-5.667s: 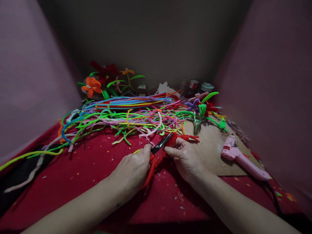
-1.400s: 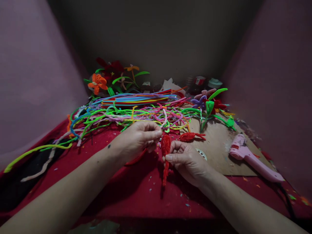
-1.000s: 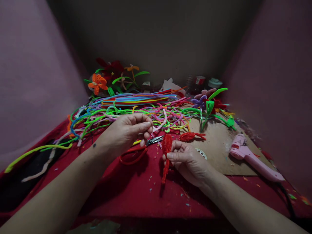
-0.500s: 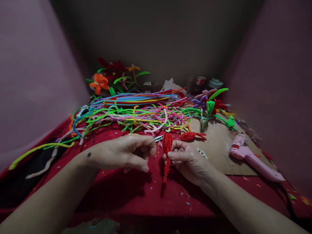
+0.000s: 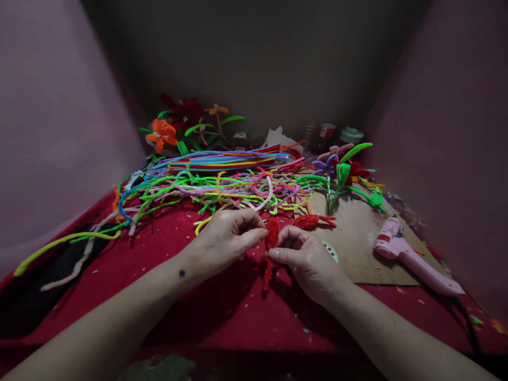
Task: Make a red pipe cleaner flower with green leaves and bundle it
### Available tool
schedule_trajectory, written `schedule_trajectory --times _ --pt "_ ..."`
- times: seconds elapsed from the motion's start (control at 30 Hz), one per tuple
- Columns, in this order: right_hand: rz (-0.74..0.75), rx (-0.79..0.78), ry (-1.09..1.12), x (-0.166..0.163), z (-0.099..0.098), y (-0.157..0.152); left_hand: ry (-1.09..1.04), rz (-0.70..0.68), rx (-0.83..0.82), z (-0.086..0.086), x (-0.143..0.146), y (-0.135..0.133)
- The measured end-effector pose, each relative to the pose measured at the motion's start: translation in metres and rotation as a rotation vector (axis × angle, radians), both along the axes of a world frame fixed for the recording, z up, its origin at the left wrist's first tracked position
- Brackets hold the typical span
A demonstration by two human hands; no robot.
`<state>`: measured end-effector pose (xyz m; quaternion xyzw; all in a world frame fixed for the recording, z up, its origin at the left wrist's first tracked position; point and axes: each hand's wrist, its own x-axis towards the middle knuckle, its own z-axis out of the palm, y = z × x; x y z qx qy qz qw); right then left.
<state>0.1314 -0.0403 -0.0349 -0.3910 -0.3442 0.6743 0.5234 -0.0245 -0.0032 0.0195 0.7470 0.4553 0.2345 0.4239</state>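
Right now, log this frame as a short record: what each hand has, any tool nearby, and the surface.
left hand: fingers pinch the top of the red pipe-cleaner piece
right hand: grips the same piece lower down, with its tail hanging below
nearby: second red piece at the edge of the cardboard sheet
tool: pink glue gun lying on the cardboard, untouched
behind hands: pile of coloured pipe cleaners
back left: pipe-cleaner flowers
surface: red cloth
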Motion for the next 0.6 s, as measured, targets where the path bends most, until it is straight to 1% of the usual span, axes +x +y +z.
schedule_trajectory --times 0.17,0.27,0.4,0.6 --pt "-0.015 0.103 -0.183 -0.0019 0.0024 -0.0027 0.126 -0.015 0.084 0.0004 0.0007 -0.001" --pt "-0.023 0.127 -0.21 -0.0025 0.0029 -0.0033 0.2 0.007 0.138 0.0026 0.0036 -0.0036" --pt "0.008 0.054 -0.092 -0.0019 0.0019 -0.0022 0.273 -0.001 0.27 0.0021 0.0045 -0.0055" --pt "0.108 -0.091 0.128 0.0016 -0.001 0.0016 0.359 -0.093 0.529 -0.0044 -0.0004 -0.0049"
